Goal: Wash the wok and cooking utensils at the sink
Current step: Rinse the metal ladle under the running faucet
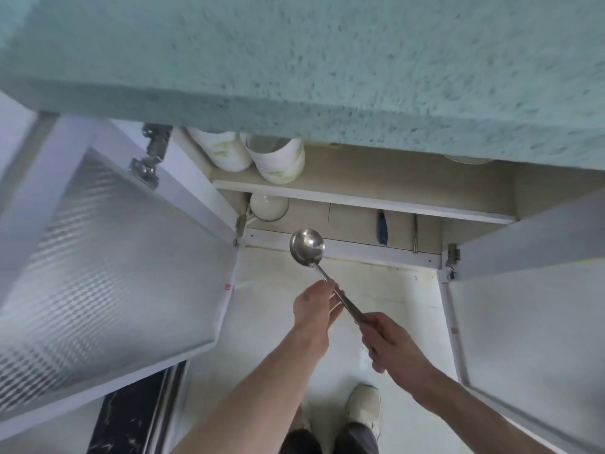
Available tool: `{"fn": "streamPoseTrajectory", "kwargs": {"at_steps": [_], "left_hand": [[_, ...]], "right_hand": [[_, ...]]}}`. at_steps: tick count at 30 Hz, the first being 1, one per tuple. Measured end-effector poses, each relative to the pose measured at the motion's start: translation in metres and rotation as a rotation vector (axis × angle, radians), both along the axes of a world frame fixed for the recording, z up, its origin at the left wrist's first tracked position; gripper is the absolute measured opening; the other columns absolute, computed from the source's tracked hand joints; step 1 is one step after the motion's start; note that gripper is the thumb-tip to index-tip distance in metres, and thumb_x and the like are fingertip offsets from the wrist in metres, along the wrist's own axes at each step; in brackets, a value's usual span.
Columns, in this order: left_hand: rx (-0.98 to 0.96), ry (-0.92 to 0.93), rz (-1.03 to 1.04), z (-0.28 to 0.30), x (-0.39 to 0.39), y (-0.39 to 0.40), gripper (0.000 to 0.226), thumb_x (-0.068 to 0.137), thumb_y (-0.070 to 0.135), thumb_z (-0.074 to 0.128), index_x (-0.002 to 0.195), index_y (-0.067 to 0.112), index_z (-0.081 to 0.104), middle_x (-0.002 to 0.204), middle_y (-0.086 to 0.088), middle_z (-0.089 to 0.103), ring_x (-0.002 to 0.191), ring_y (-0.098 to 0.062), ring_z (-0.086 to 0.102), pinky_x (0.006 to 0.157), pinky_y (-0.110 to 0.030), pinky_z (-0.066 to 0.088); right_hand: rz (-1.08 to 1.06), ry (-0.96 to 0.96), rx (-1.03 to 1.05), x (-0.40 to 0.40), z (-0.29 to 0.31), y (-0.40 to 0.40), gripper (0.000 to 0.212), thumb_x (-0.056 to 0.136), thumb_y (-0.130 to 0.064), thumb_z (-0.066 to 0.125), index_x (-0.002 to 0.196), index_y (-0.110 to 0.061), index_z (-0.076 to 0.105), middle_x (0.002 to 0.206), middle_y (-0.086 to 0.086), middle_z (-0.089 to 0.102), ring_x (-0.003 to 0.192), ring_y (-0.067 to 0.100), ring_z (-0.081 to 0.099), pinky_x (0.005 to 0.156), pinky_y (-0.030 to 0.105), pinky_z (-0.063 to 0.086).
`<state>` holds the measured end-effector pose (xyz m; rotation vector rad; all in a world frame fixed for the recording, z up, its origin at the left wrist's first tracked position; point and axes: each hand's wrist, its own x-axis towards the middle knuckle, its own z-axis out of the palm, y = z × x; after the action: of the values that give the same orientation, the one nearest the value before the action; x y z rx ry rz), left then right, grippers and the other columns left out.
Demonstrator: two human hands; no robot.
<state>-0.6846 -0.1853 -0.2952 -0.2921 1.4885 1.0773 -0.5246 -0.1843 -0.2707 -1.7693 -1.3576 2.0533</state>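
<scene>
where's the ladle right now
In the head view the ladle is mid-frame, held by both hands, right hand on the handle end and left hand nearer the bowl, in front of the open cabinet.

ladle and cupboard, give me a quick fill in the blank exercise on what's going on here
1. The right hand grips the steel ladle by its ____.
2. Both cupboard doors stand ____.
3. The left hand touches the ladle's ____.
4. The white bowls sit on the ____ shelf.

Missing words: handle; open; shaft; upper
</scene>
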Motion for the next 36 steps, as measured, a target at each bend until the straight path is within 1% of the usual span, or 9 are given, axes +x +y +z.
{"fn": "streamPoseTrajectory", "kwargs": {"at_steps": [4, 7, 14, 16, 20, 24, 27, 30, 36], "left_hand": [[-0.041, -0.025, 0.129, 0.064, 0.003, -0.024, 0.014, 0.097, 0.004, 0.066, 0.109, -0.003, 0.070, 0.100, -0.017, 0.078, 0.087, -0.025, 0.078, 0.078, -0.034, 0.063], [-0.028, -0.066, 0.155, 0.121, 0.006, -0.044, 0.017, 0.095, 0.003, 0.070, 0.110, -0.004, 0.070, 0.103, -0.020, 0.078, 0.089, -0.026, 0.078, 0.077, -0.033, 0.064], [0.061, -0.074, 0.150, 0.266, 0.018, -0.090, 0.025, 0.094, 0.006, 0.073, 0.115, -0.007, 0.069, 0.105, -0.019, 0.077, 0.100, -0.028, 0.077, 0.085, -0.034, 0.063], [0.085, -0.073, 0.142, 0.309, 0.027, -0.098, 0.022, 0.095, 0.006, 0.070, 0.115, -0.006, 0.070, 0.105, -0.018, 0.078, 0.099, -0.026, 0.077, 0.091, -0.037, 0.061], [0.159, -0.067, 0.125, 0.377, 0.053, -0.099, 0.020, 0.097, 0.006, 0.068, 0.114, -0.004, 0.070, 0.107, -0.017, 0.078, 0.101, -0.025, 0.076, 0.092, -0.038, 0.060], [0.207, -0.086, 0.096, 0.424, 0.097, -0.090, 0.018, 0.098, 0.006, 0.067, 0.113, -0.004, 0.070, 0.107, -0.017, 0.078, 0.100, -0.024, 0.077, 0.091, -0.036, 0.061], [0.198, -0.121, 0.068, 0.447, 0.142, -0.087, 0.017, 0.099, 0.007, 0.065, 0.111, -0.004, 0.069, 0.105, -0.017, 0.077, 0.096, -0.024, 0.076, 0.091, -0.034, 0.060], [0.226, -0.134, -0.037, 0.458, 0.194, -0.079, 0.019, 0.101, 0.008, 0.062, 0.113, -0.006, 0.068, 0.103, -0.020, 0.074, 0.093, -0.026, 0.073, 0.094, -0.036, 0.059], [0.273, -0.057, -0.184, 0.484, 0.313, -0.063, 0.018, 0.094, 0.002, 0.071, 0.110, -0.007, 0.069, 0.103, -0.022, 0.077, 0.089, -0.027, 0.077, 0.082, -0.033, 0.063]], "right_hand": [[0.023, -0.002, 0.034, 0.008, 0.064, -0.043, 0.012, 0.107, -0.017, 0.051, 0.108, -0.018, 0.063, 0.066, -0.002, 0.040, 0.059, 0.016, 0.035, 0.056, 0.034, 0.032], [0.025, -0.101, 0.142, 0.011, 0.120, -0.061, 0.012, 0.106, -0.027, 0.054, 0.103, -0.026, 0.065, 0.063, -0.003, 0.041, 0.056, 0.013, 0.035, 0.053, 0.027, 0.031], [-0.028, -0.182, 0.232, 0.022, 0.261, -0.092, 0.026, 0.101, -0.037, 0.063, 0.085, -0.017, 0.070, 0.065, -0.002, 0.055, 0.055, 0.009, 0.043, 0.050, 0.016, 0.034], [-0.041, -0.180, 0.237, 0.030, 0.302, -0.098, 0.028, 0.100, -0.039, 0.064, 0.083, -0.018, 0.072, 0.065, -0.001, 0.055, 0.055, 0.009, 0.043, 0.050, 0.018, 0.034], [-0.084, -0.150, 0.270, 0.056, 0.369, -0.108, 0.031, 0.099, -0.047, 0.062, 0.082, -0.024, 0.074, 0.066, 0.002, 0.055, 0.061, 0.014, 0.047, 0.052, 0.025, 0.035], [-0.148, -0.171, 0.328, 0.093, 0.415, -0.117, 0.034, 0.101, -0.048, 0.058, 0.083, -0.024, 0.074, 0.057, -0.015, 0.053, 0.054, 0.002, 0.048, 0.051, 0.017, 0.035], [-0.249, -0.144, 0.337, 0.126, 0.438, -0.129, 0.035, 0.102, -0.043, 0.058, 0.079, -0.021, 0.073, 0.055, -0.012, 0.049, 0.049, 0.003, 0.042, 0.050, 0.019, 0.033], [-0.362, -0.140, 0.350, 0.171, 0.456, -0.135, 0.035, 0.100, -0.040, 0.060, 0.074, -0.019, 0.071, 0.056, -0.010, 0.048, 0.052, 0.011, 0.041, 0.052, 0.025, 0.034], [-0.555, -0.106, 0.351, 0.283, 0.479, -0.140, 0.036, 0.099, -0.037, 0.061, 0.073, -0.013, 0.071, 0.058, -0.007, 0.046, 0.055, 0.015, 0.038, 0.052, 0.028, 0.032]]}}
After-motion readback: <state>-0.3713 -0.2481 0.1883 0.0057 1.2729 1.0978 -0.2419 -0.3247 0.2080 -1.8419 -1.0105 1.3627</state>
